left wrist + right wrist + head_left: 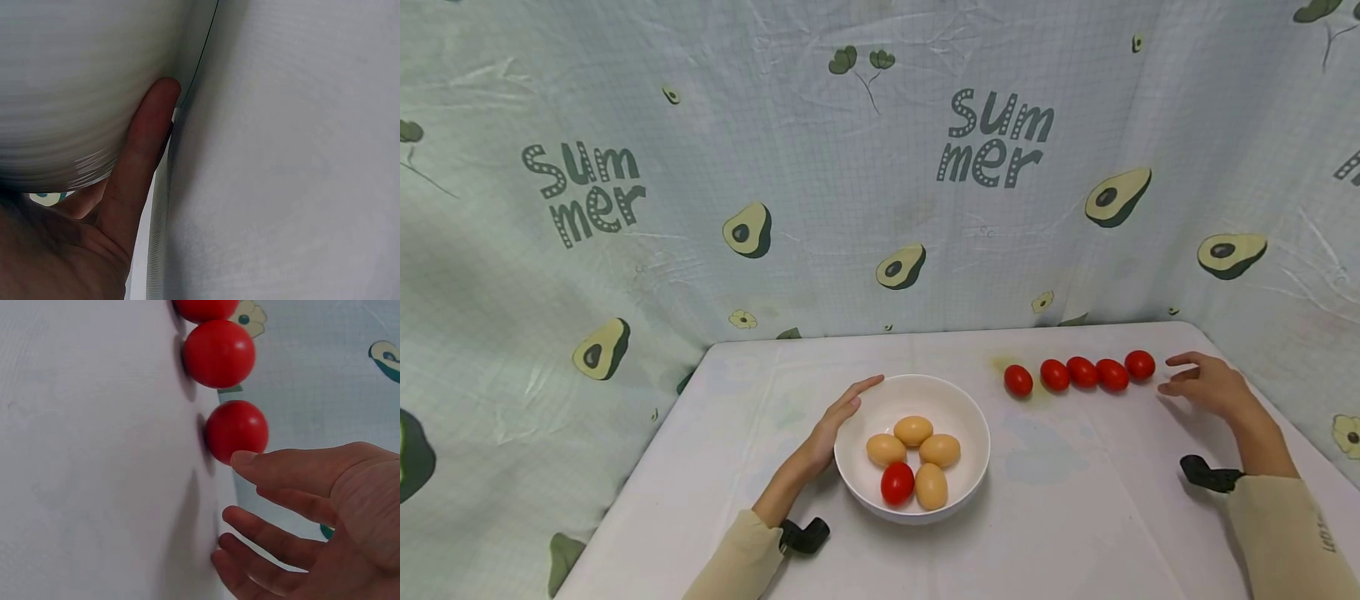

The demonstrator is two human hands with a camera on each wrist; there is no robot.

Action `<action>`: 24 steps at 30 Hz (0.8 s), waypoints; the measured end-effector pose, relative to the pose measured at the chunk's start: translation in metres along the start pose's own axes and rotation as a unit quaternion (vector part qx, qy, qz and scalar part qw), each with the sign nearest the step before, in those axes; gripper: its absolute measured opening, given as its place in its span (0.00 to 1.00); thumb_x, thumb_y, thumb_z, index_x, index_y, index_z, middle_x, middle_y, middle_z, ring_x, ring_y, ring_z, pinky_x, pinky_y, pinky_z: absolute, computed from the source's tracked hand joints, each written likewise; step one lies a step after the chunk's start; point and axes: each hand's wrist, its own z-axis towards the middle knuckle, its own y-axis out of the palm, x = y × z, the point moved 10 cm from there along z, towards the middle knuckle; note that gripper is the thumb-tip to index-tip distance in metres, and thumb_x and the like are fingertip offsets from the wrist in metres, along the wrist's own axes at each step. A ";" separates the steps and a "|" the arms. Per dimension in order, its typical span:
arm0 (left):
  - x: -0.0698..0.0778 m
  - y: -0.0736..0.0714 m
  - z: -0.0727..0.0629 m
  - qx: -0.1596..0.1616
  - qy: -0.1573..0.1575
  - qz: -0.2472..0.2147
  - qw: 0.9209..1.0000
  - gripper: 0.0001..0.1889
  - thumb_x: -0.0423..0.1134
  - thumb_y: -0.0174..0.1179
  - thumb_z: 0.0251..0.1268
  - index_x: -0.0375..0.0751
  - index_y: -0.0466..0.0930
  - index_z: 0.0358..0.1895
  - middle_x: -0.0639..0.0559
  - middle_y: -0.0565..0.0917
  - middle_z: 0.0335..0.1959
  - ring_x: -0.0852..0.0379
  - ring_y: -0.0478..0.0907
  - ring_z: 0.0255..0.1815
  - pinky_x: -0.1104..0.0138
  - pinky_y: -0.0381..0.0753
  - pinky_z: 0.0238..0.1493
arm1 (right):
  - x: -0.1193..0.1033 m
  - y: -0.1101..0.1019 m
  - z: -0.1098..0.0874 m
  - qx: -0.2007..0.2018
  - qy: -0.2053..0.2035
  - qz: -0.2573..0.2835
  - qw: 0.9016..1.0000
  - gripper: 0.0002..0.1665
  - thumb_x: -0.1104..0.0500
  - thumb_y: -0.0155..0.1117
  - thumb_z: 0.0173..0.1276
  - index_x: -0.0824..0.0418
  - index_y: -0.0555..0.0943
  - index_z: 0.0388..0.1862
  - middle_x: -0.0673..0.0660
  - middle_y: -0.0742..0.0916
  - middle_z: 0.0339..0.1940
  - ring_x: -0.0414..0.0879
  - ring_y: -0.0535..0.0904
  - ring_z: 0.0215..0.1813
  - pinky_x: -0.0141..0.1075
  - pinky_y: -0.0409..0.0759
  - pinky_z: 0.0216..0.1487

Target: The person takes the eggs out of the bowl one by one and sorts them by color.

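Note:
A white bowl (970, 417) stands on the table, holding several orange-yellow eggs (931, 487) and one red egg (897, 483). My left hand (827, 429) lies along the bowl's left side, its fairly straight fingers touching the outer wall; the left wrist view shows one finger (134, 156) against that wall. At the right, my right hand (1213, 387) hovers beside the end of a row of red eggs, nearest to the rightmost red egg (1140, 365). Its thumb and fingers are spread and hold nothing. In the right wrist view, the thumb tip overlaps that egg (236, 428); contact cannot be told there.
Several more red eggs, among them a leftmost one (1018, 381) set slightly apart, form the row near the table's back edge. Behind the white-covered table (1060, 517) hangs a pale cloth (820, 167) printed with avocados. Each wrist bears a black camera mount (1210, 475).

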 end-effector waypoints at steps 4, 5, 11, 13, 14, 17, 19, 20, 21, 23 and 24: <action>0.000 0.000 0.000 0.000 0.000 -0.002 1.000 0.28 0.46 0.29 0.84 0.50 0.59 0.82 0.52 0.57 0.85 0.48 0.53 0.86 0.49 0.51 0.85 | -0.017 -0.009 -0.004 0.010 -0.026 -0.020 0.999 0.42 0.53 0.68 0.68 0.76 0.63 0.70 0.86 0.72 0.62 0.80 0.70 0.58 0.63 0.81 0.48; -0.001 0.000 0.000 0.000 0.000 -0.003 1.000 0.28 0.46 0.29 0.84 0.50 0.59 0.82 0.52 0.57 0.85 0.47 0.53 0.86 0.49 0.51 0.85 | -0.023 -0.012 -0.006 0.015 -0.035 -0.025 0.999 0.42 0.53 0.67 0.68 0.76 0.63 0.70 0.86 0.72 0.62 0.80 0.69 0.59 0.64 0.81 0.49; 0.000 0.000 0.001 -0.002 0.000 -0.006 1.000 0.28 0.46 0.28 0.85 0.50 0.58 0.82 0.51 0.56 0.85 0.46 0.52 0.86 0.48 0.50 0.85 | -0.062 -0.030 -0.022 0.059 -0.085 -0.030 0.994 0.37 0.55 0.64 0.72 0.74 0.64 0.71 0.84 0.73 0.63 0.80 0.69 0.62 0.69 0.80 0.52; 0.000 0.000 0.001 -0.002 -0.001 -0.004 1.000 0.28 0.46 0.27 0.85 0.50 0.58 0.82 0.51 0.56 0.85 0.46 0.53 0.86 0.48 0.50 0.85 | -0.074 -0.036 -0.028 0.074 -0.096 -0.027 0.992 0.36 0.54 0.63 0.74 0.73 0.65 0.72 0.84 0.73 0.64 0.79 0.68 0.64 0.70 0.78 0.53; 0.000 0.000 0.002 -0.002 -0.001 -0.004 1.000 0.28 0.46 0.27 0.85 0.50 0.58 0.82 0.50 0.56 0.85 0.46 0.53 0.86 0.48 0.50 0.85 | -0.080 -0.038 -0.030 0.078 -0.101 -0.025 0.992 0.37 0.53 0.63 0.75 0.73 0.65 0.72 0.83 0.74 0.64 0.79 0.68 0.64 0.71 0.78 0.53; 0.000 0.000 0.001 -0.002 -0.002 -0.002 1.000 0.28 0.45 0.27 0.85 0.50 0.58 0.82 0.51 0.56 0.85 0.46 0.52 0.86 0.48 0.51 0.85 | -0.096 -0.043 -0.038 0.089 -0.114 -0.021 0.989 0.37 0.50 0.62 0.76 0.71 0.65 0.73 0.82 0.74 0.65 0.79 0.67 0.65 0.73 0.76 0.54; 0.000 0.000 0.001 -0.001 -0.003 0.001 1.000 0.28 0.45 0.27 0.85 0.50 0.58 0.82 0.51 0.56 0.85 0.46 0.52 0.86 0.48 0.50 0.85 | -0.107 -0.045 -0.043 0.091 -0.121 -0.020 0.988 0.37 0.49 0.61 0.77 0.70 0.65 0.74 0.81 0.74 0.66 0.78 0.67 0.66 0.73 0.76 0.55; 0.000 0.000 0.001 0.000 -0.004 0.002 1.000 0.28 0.45 0.28 0.85 0.50 0.58 0.82 0.51 0.56 0.85 0.46 0.52 0.86 0.48 0.50 0.85 | -0.111 -0.046 -0.045 0.090 -0.124 -0.020 0.988 0.37 0.49 0.61 0.77 0.70 0.64 0.74 0.80 0.74 0.66 0.78 0.67 0.66 0.73 0.76 0.55; 0.000 0.000 0.001 0.001 -0.004 0.002 1.000 0.28 0.45 0.28 0.85 0.50 0.58 0.82 0.51 0.56 0.85 0.46 0.52 0.86 0.48 0.51 0.85 | -0.116 -0.046 -0.047 0.091 -0.127 -0.020 0.988 0.37 0.48 0.61 0.77 0.69 0.64 0.75 0.80 0.74 0.66 0.78 0.67 0.66 0.73 0.76 0.55; 0.000 -0.001 0.000 0.002 -0.005 0.002 1.000 0.28 0.45 0.28 0.85 0.50 0.58 0.82 0.51 0.57 0.85 0.47 0.52 0.86 0.48 0.51 0.85 | -0.126 -0.046 -0.051 0.091 -0.134 -0.018 0.987 0.37 0.48 0.60 0.78 0.68 0.65 0.75 0.79 0.74 0.67 0.77 0.68 0.66 0.72 0.77 0.55; 0.001 -0.001 0.000 0.003 -0.003 0.002 1.000 0.28 0.44 0.28 0.85 0.50 0.58 0.82 0.50 0.57 0.85 0.46 0.52 0.86 0.48 0.51 0.85 | -0.131 -0.046 -0.053 0.092 -0.139 -0.016 0.986 0.37 0.48 0.60 0.78 0.68 0.65 0.75 0.79 0.74 0.67 0.77 0.68 0.66 0.72 0.77 0.56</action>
